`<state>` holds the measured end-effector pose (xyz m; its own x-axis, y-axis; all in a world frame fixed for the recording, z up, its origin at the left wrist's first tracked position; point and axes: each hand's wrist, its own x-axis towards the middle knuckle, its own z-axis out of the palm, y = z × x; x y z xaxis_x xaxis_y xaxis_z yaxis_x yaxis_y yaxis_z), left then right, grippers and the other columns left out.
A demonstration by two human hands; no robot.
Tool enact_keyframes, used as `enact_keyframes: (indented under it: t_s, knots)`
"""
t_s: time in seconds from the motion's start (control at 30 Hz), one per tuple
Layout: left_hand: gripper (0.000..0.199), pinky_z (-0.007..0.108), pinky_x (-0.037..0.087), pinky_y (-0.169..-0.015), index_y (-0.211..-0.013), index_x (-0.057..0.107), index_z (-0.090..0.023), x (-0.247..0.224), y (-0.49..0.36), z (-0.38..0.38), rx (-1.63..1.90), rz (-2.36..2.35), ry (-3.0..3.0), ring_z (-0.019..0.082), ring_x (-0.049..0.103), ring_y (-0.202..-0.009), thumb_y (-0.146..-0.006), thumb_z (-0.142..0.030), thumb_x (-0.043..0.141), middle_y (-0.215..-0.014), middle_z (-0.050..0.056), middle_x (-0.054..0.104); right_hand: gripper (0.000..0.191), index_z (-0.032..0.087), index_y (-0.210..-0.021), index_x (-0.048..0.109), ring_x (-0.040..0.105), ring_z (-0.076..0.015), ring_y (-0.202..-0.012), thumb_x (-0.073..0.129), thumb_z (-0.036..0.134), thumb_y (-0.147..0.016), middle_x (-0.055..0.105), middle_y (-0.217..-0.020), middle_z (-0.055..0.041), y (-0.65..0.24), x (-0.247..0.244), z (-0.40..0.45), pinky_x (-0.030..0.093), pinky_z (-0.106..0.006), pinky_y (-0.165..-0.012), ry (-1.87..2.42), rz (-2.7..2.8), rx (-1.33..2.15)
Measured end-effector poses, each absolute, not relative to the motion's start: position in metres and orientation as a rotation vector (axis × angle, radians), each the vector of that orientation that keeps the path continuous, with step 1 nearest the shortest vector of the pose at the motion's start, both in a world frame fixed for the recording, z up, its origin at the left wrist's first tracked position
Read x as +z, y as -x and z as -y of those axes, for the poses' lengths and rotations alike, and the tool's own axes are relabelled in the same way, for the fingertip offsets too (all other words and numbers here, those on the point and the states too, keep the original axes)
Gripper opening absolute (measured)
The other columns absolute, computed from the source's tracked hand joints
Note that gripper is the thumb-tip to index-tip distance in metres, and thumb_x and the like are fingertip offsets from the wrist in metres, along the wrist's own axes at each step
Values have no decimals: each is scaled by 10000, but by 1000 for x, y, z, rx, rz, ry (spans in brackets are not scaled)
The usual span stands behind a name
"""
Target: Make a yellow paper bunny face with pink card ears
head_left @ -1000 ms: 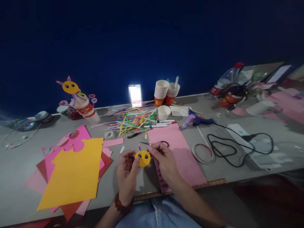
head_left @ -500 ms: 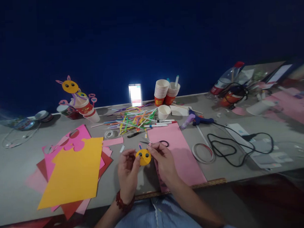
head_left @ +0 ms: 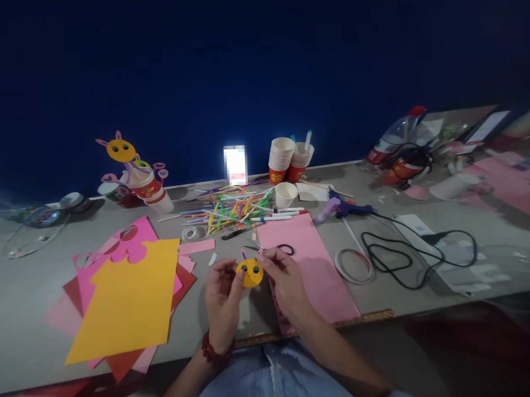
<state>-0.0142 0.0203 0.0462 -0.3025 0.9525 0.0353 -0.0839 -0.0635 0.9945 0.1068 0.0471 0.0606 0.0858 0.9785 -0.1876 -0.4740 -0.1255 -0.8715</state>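
Observation:
A round yellow paper animal face (head_left: 252,277) with dark eyes is held up over the front of the table. My left hand (head_left: 222,295) pinches it at its left edge, thumb in front. One pink ear with a blue centre (head_left: 244,255) stands at the top of the face. My right hand (head_left: 286,279) is closed, thumb and finger pinching a small pink paper ear (head_left: 260,253) at the face's upper right edge. The fingertips cover most of that ear. Behind the hands lie scissors (head_left: 286,250) with dark handles, partly on a pink paper sheet (head_left: 324,277).
Yellow paper (head_left: 125,302) tops a stack of coloured sheets at left. Several pipe cleaners (head_left: 239,208) lie piled behind my hands. A finished animal face (head_left: 121,149) stands in paper cups. Stacked cups (head_left: 282,157), a blue glue gun (head_left: 347,207), its black cable and a tape roll (head_left: 354,267) are rightward.
Almost nothing differs. Both hands keep their pinch on the paper face and ear, and the whole view has shifted very slightly.

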Motion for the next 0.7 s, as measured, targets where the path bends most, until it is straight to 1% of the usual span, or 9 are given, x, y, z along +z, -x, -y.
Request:
enact_keyframes:
  t_s: [0.23, 0.5, 0.7]
  knots:
    - [276, 240, 544, -707, -1022, 593, -209, 47, 14, -20, 1519, -1347, -1021, 146, 629, -802, -820, -359, 706, -922, 31, 629, 210, 202, -667, 637, 505, -134, -695, 797, 331, -710, 576, -715, 31, -106, 59, -47, 408, -254, -688, 998, 661, 1454]
    - [268, 240, 540, -721, -1026, 595, -214, 47, 14, -20, 1509, -1358, -1018, 146, 623, -814, -826, -358, 700, -927, 30, 625, 237, 202, -660, 631, 504, -133, -669, 795, 364, -712, 561, -704, 29, -105, 59, -46, 422, -255, -664, 964, 602, 1493]
    - [256, 227, 538, -711, -1030, 594, -218, 45, 14, -19, 1515, -1346, -1034, 136, 618, -805, -832, -346, 696, -921, 24, 624, 222, 196, -672, 642, 505, -125, -676, 796, 348, -721, 560, -708, 31, -105, 60, -46, 425, -239, -660, 920, 573, 1512]
